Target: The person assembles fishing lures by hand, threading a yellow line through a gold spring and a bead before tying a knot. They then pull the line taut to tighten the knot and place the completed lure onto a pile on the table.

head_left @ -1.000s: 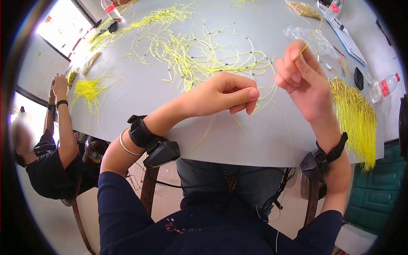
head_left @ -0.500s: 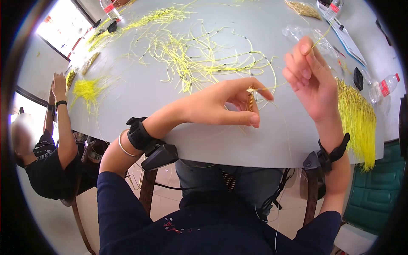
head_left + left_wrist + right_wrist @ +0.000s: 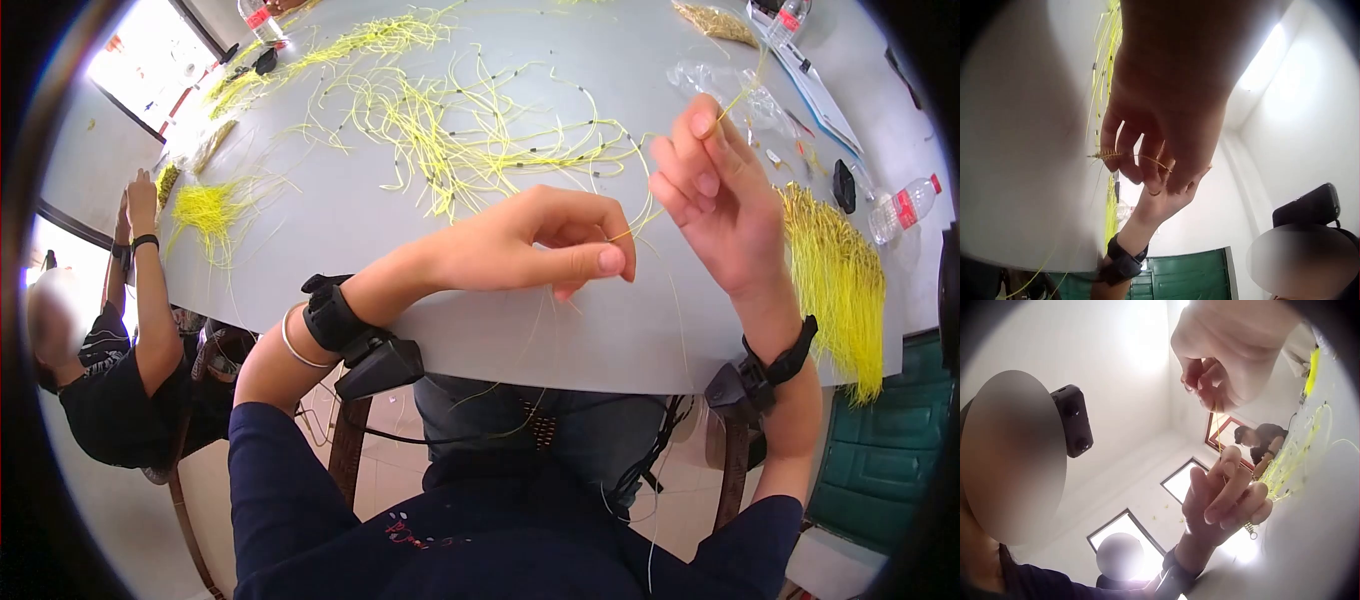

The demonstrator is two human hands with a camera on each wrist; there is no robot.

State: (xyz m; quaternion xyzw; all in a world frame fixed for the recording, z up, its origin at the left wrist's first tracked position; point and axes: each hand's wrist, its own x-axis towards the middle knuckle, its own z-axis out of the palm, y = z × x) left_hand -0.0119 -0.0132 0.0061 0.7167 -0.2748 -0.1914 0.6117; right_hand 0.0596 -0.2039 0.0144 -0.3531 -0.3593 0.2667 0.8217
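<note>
My left hand hovers above the table's near edge, fingers bent and thumb forward. A small brass-coloured coil spring is held at its curled fingers; in the right wrist view the coil pokes out below them. In the head view the hand hides it. My right hand is raised to the right, thumb and forefinger pinching a thin yellow line. That line stretches between the two hands in the right wrist view.
A tangle of yellow lines with dark beads lies on the grey table. Right of it hangs a thick yellow bundle over the edge, near a water bottle. Another person sits at the left.
Half a second ago the coil showed between my left thumb and forefinger; now the fingers have closed over it. My right hand moved slightly right, then back left.
</note>
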